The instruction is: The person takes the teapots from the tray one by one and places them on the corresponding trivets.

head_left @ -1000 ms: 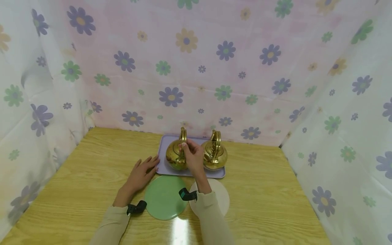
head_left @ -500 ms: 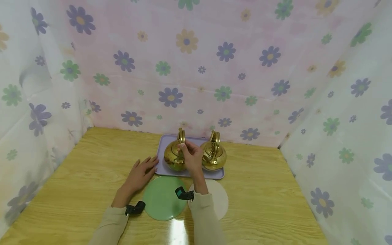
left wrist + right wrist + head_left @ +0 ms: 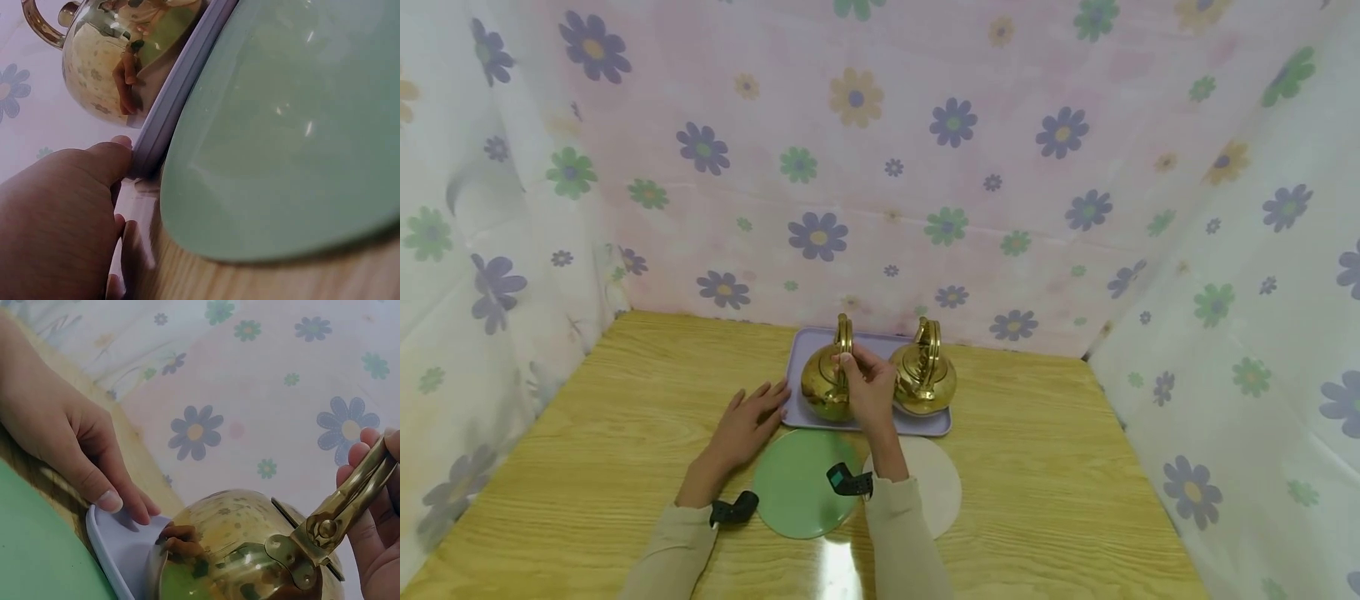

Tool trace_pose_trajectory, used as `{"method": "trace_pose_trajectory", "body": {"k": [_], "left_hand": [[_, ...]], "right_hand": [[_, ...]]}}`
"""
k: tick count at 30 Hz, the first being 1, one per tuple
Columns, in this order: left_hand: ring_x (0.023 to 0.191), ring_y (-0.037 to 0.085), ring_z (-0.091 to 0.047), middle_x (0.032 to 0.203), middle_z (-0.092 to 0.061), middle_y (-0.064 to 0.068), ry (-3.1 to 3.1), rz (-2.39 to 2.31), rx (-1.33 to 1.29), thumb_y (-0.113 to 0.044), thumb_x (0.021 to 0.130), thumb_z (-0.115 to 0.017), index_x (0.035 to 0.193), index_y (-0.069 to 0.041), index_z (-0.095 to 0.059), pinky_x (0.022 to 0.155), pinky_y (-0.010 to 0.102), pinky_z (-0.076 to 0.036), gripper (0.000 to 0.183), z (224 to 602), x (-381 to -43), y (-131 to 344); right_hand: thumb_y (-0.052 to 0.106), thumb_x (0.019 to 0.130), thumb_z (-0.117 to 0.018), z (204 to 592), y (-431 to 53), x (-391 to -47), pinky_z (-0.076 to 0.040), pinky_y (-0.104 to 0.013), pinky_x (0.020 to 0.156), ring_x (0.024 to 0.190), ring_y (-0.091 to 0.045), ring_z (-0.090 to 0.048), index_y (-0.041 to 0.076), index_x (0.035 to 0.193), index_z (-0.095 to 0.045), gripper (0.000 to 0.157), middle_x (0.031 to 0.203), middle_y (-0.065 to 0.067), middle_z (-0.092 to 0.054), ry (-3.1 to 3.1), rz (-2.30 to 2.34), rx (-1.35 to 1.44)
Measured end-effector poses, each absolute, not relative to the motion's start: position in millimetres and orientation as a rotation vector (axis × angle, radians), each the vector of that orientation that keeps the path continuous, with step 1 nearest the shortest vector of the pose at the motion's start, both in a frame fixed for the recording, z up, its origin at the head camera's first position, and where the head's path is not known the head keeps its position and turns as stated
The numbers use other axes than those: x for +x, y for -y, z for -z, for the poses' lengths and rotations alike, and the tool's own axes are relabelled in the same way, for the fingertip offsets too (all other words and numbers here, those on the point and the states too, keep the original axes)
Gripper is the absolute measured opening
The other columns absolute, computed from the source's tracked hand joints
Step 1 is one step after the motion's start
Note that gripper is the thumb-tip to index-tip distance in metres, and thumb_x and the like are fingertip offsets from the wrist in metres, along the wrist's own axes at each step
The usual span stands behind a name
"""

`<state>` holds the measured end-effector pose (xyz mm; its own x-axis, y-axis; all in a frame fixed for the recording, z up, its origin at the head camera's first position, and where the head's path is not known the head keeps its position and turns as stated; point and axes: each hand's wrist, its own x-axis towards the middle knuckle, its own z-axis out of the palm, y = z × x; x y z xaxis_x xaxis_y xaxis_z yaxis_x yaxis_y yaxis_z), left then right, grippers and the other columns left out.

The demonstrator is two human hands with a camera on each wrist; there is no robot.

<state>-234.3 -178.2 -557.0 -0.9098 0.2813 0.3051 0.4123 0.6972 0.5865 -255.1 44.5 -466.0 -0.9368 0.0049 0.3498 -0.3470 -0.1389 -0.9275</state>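
Two shiny gold kettles stand on a lavender tray (image 3: 800, 346). My right hand (image 3: 872, 396) holds the upright handle of the left kettle (image 3: 822, 390) between thumb and fingers; in the right wrist view, the thumb and fingertips lie on the metal handle (image 3: 340, 512). The right kettle (image 3: 931, 390) stands just beyond that hand, its handle also raised. My left hand (image 3: 741, 429) lies with fingers extended at the tray's left edge. In the left wrist view, the thumb of the left hand (image 3: 56, 219) touches the tray's rim (image 3: 164, 128).
In front of the tray lie a green round plate (image 3: 805, 492) and a cream round plate (image 3: 936, 483), partly under my right forearm. The wooden table (image 3: 1037, 467) is backed by flower-print cloth (image 3: 895, 142) on three sides.
The left kettle has shifted slightly left on the tray, with my right hand on its handle. My left hand stays at the tray's edge.
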Motion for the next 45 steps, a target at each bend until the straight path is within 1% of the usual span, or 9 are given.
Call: {"method": "trace_pose_trajectory", "body": {"k": [4,6,11,14,20,26,34,41,45], "left_hand": [[0.143,0.048,-0.039,0.155,-0.047,0.015,2.710,1.004,-0.565,-0.021,0.104,-0.058,0.144,-0.002,-0.056,0.117,0.071,-0.015,0.044,558.8,-233.8,178.5],[0.144,0.047,-0.039,0.155,-0.047,0.015,2.718,1.010,-0.563,-0.021,0.104,-0.057,0.144,-0.002,-0.056,0.117,0.071,-0.014,0.044,558.5,-233.6,178.8],[0.146,0.045,-0.037,0.157,-0.045,0.013,2.739,1.005,-0.554,-0.022,0.105,-0.056,0.146,-0.003,-0.054,0.119,0.070,-0.012,0.045,556.5,-235.5,179.5],[0.146,0.044,-0.037,0.157,-0.045,0.013,2.748,0.990,-0.553,-0.022,0.106,-0.056,0.146,-0.003,-0.054,0.119,0.069,-0.012,0.045,556.2,-237.0,179.9],[0.146,0.044,-0.036,0.157,-0.045,0.013,2.754,0.987,-0.558,-0.022,0.106,-0.055,0.146,-0.003,-0.054,0.120,0.069,-0.011,0.044,555.8,-237.6,180.2],[0.146,0.045,-0.037,0.156,-0.046,0.013,2.748,0.992,-0.556,-0.020,0.105,-0.056,0.145,-0.002,-0.055,0.119,0.069,-0.012,0.044,555.0,-237.1,179.0],[0.146,0.045,-0.037,0.157,-0.045,0.014,2.740,1.010,-0.557,-0.019,0.106,-0.055,0.146,-0.003,-0.055,0.119,0.070,-0.012,0.043,555.8,-237.1,178.3],[0.145,0.045,-0.038,0.157,-0.045,0.014,2.744,1.009,-0.560,-0.017,0.106,-0.055,0.146,-0.002,-0.054,0.119,0.070,-0.012,0.043,557.1,-236.7,178.8],[0.144,0.046,-0.038,0.156,-0.046,0.015,2.737,1.012,-0.568,-0.017,0.106,-0.055,0.146,-0.001,-0.054,0.118,0.070,-0.012,0.043,556.5,-236.1,179.7]], "right_hand": [[0.003,0.102,-0.060,465.4,-44.2,-250.8,-0.060,-0.029,0.074,0.079,-0.013,-0.068,-0.014,0.122,-0.067,0.028,0.105,-0.037,-0.069,1.895,-2.167,0.381],[0.005,0.102,-0.061,465.1,-43.9,-249.3,-0.060,-0.028,0.074,0.079,-0.013,-0.068,-0.014,0.121,-0.067,0.028,0.104,-0.036,-0.070,1.896,-2.161,0.387],[0.007,0.103,-0.059,463.7,-44.1,-247.1,-0.058,-0.022,0.072,0.079,-0.007,-0.067,-0.017,0.121,-0.065,0.031,0.104,-0.038,-0.069,1.874,-2.147,0.446],[0.007,0.103,-0.059,461.4,-44.6,-245.5,-0.058,-0.020,0.072,0.078,-0.004,-0.067,-0.019,0.122,-0.063,0.032,0.103,-0.040,-0.068,1.854,-2.147,0.469],[0.005,0.102,-0.059,456.1,-44.8,-241.9,-0.058,-0.022,0.071,0.075,-0.005,-0.067,-0.021,0.118,-0.064,0.031,0.100,-0.040,-0.068,1.831,-2.160,0.470],[0.002,0.101,-0.060,450.8,-44.1,-236.2,-0.059,-0.021,0.071,0.075,-0.005,-0.069,-0.018,0.117,-0.066,0.027,0.099,-0.040,-0.068,1.843,-2.190,0.457],[0.001,0.101,-0.059,447.3,-43.7,-230.2,-0.061,-0.024,0.075,0.076,-0.008,-0.071,-0.018,0.120,-0.066,0.027,0.099,-0.040,-0.068,1.831,-2.213,0.471],[-0.002,0.101,-0.058,445.8,-42.0,-225.7,-0.060,-0.022,0.075,0.075,-0.007,-0.070,-0.022,0.118,-0.063,0.027,0.100,-0.047,-0.064,1.802,-2.222,0.509],[-0.003,0.100,-0.058,445.1,-40.4,-222.2,-0.059,-0.021,0.075,0.076,-0.007,-0.070,-0.024,0.117,-0.062,0.027,0.100,-0.048,-0.063,1.787,-2.231,0.512]]}}
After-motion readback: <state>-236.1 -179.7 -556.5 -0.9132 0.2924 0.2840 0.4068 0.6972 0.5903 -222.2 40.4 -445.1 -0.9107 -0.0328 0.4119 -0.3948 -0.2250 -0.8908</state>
